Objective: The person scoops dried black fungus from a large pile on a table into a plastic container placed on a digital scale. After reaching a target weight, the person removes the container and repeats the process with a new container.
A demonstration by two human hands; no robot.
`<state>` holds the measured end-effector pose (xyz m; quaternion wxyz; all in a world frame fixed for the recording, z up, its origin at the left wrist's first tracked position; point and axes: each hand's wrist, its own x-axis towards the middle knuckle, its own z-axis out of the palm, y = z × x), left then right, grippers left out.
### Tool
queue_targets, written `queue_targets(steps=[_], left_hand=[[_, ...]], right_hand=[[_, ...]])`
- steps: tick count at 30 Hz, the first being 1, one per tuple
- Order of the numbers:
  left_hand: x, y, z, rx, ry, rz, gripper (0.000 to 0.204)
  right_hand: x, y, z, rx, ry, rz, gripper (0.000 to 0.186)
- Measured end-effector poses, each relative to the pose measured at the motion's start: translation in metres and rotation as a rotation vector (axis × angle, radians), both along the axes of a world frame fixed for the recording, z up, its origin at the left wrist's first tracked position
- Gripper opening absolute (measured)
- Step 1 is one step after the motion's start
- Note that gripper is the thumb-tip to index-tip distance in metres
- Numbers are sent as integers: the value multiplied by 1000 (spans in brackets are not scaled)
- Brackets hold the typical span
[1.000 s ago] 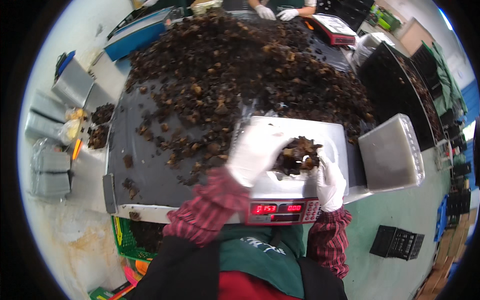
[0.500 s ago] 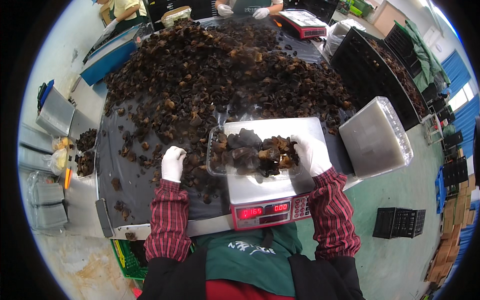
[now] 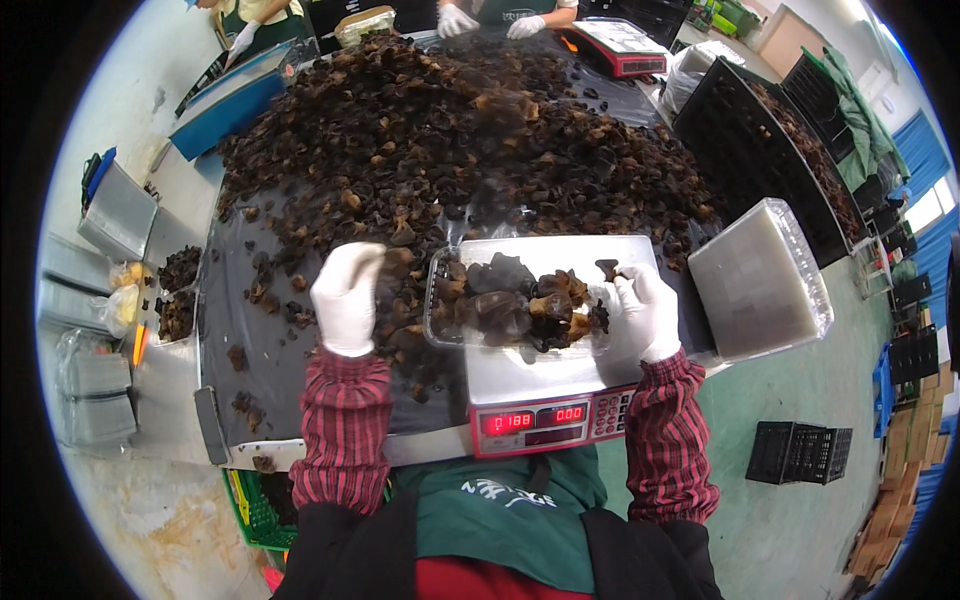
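Note:
A clear plastic tray (image 3: pixel 437 318) of dark brown wood ear mushrooms (image 3: pixel 520 300) rests on the steel plate of a red-framed digital scale (image 3: pixel 550 385), its left end overhanging the plate. At the tray's right end, my white-gloved right hand (image 3: pixel 648 308) pinches a small wood ear mushroom piece (image 3: pixel 606 268) between thumb and fingertips. My gloved left hand (image 3: pixel 347 300) is over the near edge of the loose heap (image 3: pixel 440 140), left of the tray. Its fingers bend rightward and are smeared by motion, so whether anything is in them cannot be made out.
A stack of clear trays (image 3: pixel 760 280) stands right of the scale, and a black crate (image 3: pixel 798 452) is on the floor. Across the table are a co-worker's gloved hands (image 3: pixel 525 26) and a second scale (image 3: pixel 620 45). A blue box (image 3: pixel 230 105) sits at far left.
My left hand has moved forward over the mushrooms. My right hand has drawn slightly right from the tray's end, now with a small piece showing in its fingertips. The scale's lit reading has changed.

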<state>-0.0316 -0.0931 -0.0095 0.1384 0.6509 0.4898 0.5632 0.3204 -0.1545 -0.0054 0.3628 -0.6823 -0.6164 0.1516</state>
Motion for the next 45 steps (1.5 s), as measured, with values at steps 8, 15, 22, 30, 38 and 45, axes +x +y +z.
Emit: queue_targets(steps=[8, 15, 22, 30, 38, 45], left_hand=[[94, 0, -5, 87, 412, -411, 14], [53, 17, 24, 75, 275, -407, 18], [34, 52, 20, -33, 349, -470, 18], [82, 107, 0, -591, 628, -792, 27], [-8, 95, 1, -239, 413, -513, 17], [-50, -5, -68, -276, 582, -392, 19]], right_hand=[[-8, -16, 8, 94, -178, -18, 25], [10, -85, 12, 137, 109, -217, 18], [-8, -113, -2, -60, 402, -236, 20], [-83, -92, -8, -298, 945, -87, 22], [-66, -103, 8, -234, 838, -106, 24], [-50, -105, 1, -111, 842, -190, 23]])
